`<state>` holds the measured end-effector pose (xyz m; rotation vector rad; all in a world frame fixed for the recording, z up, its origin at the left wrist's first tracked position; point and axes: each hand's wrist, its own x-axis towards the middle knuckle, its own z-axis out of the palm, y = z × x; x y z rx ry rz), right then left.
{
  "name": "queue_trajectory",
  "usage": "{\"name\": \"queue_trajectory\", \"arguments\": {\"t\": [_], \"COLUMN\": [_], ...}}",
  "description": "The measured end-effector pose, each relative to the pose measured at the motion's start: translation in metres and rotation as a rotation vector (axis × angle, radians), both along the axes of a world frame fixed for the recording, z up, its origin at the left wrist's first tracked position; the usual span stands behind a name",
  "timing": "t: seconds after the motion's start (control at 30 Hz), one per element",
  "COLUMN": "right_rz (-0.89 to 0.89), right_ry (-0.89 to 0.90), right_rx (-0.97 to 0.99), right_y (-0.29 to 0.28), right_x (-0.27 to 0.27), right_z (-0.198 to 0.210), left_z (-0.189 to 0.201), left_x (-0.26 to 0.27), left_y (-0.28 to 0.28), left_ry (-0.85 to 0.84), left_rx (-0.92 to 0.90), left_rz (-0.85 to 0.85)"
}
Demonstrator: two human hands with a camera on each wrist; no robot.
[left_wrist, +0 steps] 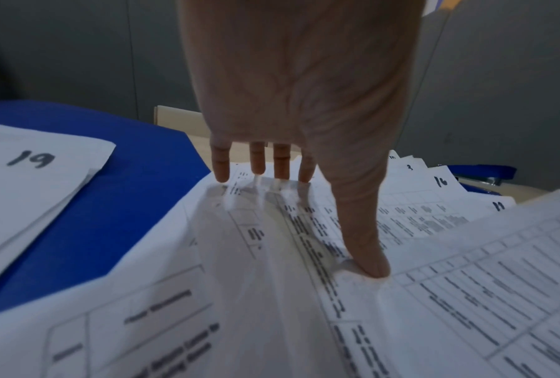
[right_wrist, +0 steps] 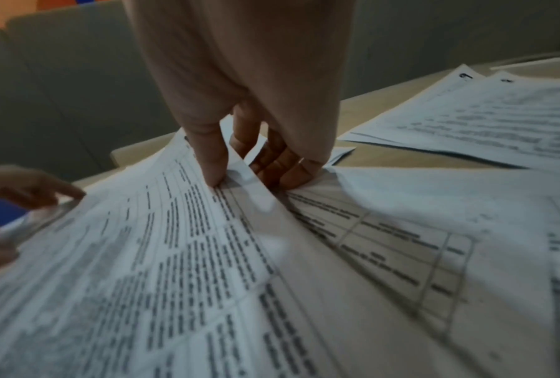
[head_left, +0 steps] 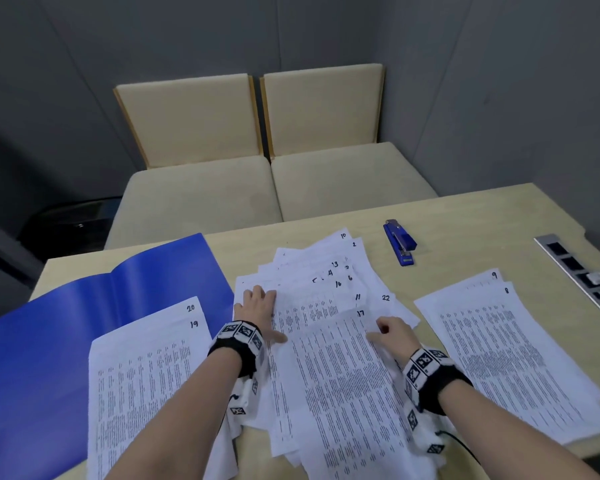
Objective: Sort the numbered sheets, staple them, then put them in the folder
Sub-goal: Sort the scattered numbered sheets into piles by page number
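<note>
I see my left hand pressing flat, fingers straight, on the loose pile of sheets mid-table. My right hand pinches the edge of sheet 17. The folder lies open at left, the stapler beyond the pile.

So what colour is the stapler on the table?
The stapler is blue with a silver metal top, clearest in the head view.
</note>
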<state>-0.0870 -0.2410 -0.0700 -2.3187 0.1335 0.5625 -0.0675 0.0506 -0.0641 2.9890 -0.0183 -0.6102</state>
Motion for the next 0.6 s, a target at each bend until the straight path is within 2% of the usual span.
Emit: {"name": "queue_trajectory", "arguments": {"t": [0.1, 0.4, 0.47, 0.6], "right_rz": [-0.066, -0.078, -0.104, -0.171], "right_ry": [0.037, 0.082, 0.087, 0.112], "right_rx": [0.083, 0.104, 0.086, 0.090], "right_y": [-0.003, 0.001, 0.000, 0.002], "right_x": [0.003, 0.006, 0.007, 0.011], "right_z": [0.000, -0.003, -0.005, -0.002], "left_z": [-0.002, 0.004, 0.023, 0.079], "left_x": [0.000, -0.005, -0.004, 0.017], "left_y": [0.001, 0.011, 0.022, 0.060], "left_ry": [-0.046, -0.168, -0.268, -0.598], "left_rx": [-0.004, -0.280, -0.332, -0.324], "left_rz": [0.009, 0.178, 0.215, 0.216]}}
